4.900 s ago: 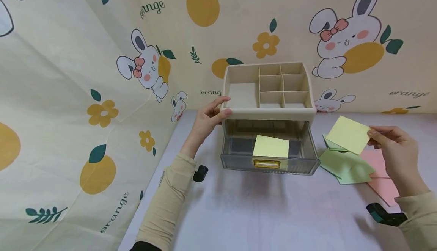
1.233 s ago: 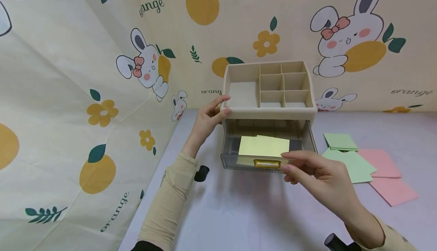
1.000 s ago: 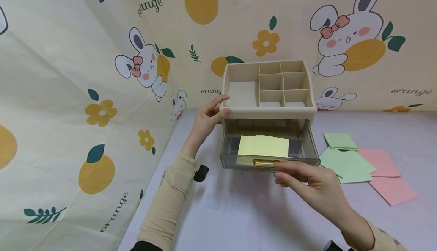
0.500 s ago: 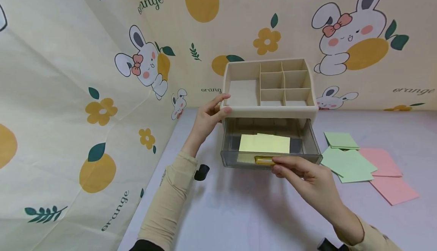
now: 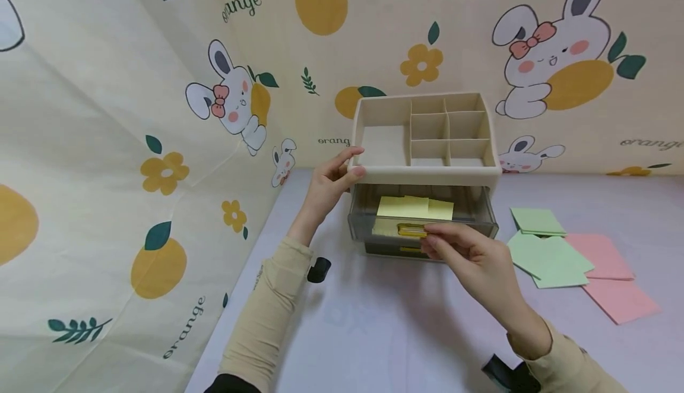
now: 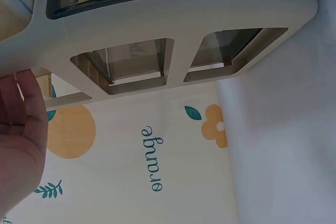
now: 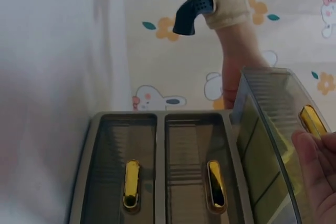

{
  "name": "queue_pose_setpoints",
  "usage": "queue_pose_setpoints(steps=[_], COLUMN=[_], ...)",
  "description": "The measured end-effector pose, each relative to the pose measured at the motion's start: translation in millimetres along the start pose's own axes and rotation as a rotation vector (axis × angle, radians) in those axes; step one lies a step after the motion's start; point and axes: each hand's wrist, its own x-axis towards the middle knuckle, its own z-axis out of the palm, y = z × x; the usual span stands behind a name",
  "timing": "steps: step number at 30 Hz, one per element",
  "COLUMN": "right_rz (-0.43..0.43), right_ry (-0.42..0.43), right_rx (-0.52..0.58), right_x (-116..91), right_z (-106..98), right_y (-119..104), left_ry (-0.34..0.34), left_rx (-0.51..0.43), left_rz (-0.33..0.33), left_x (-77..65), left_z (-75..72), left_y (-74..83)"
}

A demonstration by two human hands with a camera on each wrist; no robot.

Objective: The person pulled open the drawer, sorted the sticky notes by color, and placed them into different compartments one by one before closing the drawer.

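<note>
A cream desk organizer (image 5: 427,175) stands against the back wall, its top tray split into compartments. My left hand (image 5: 327,191) grips its upper left edge, thumb on the front rim. The smoky clear top drawer (image 5: 365,227) is partly pulled out, with yellow sticky notes (image 5: 401,206) lying in it. At the drawer's front, my right hand (image 5: 478,259) pinches the gold handle (image 5: 410,230). In the right wrist view, thumb and fingers meet at that handle (image 7: 313,120), while two lower drawers (image 7: 178,166) sit flush in the frame.
To the organizer's right, green sticky notes (image 5: 550,256) lie partly over pink ones (image 5: 622,301) on the pale tabletop (image 5: 374,333). A cloth printed with rabbits and oranges (image 5: 107,114) covers the back and left sides.
The right hand held a yellow note over the green ones; that note now lies in the drawer. The hand then took the handle, and the drawer has slid partway inward. The left hand stayed put.
</note>
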Motion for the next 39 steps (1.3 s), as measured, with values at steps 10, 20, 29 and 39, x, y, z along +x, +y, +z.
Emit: queue_pose_setpoints(steps=[10,20,29,39], right_rz=[0.099,0.187,0.212,0.235], right_ry=[-0.018,0.013,0.015,0.002], right_rx=[-0.095,-0.043,-0.068,-0.104], right_x=[18,35,41,41], right_z=[-1,1,0,-2], right_y=[12,24,30,29], left_ry=[0.003,0.008,0.006,0.011], left_rx=[0.005,0.006,0.0,-0.005], left_rz=[-0.01,-0.027,-0.013,-0.025], left_x=[0.2,0.3,-0.1,-0.2], left_z=[-0.2,0.8,1.4,2.6], left_y=[-0.9,-0.3,-1.8,-0.8])
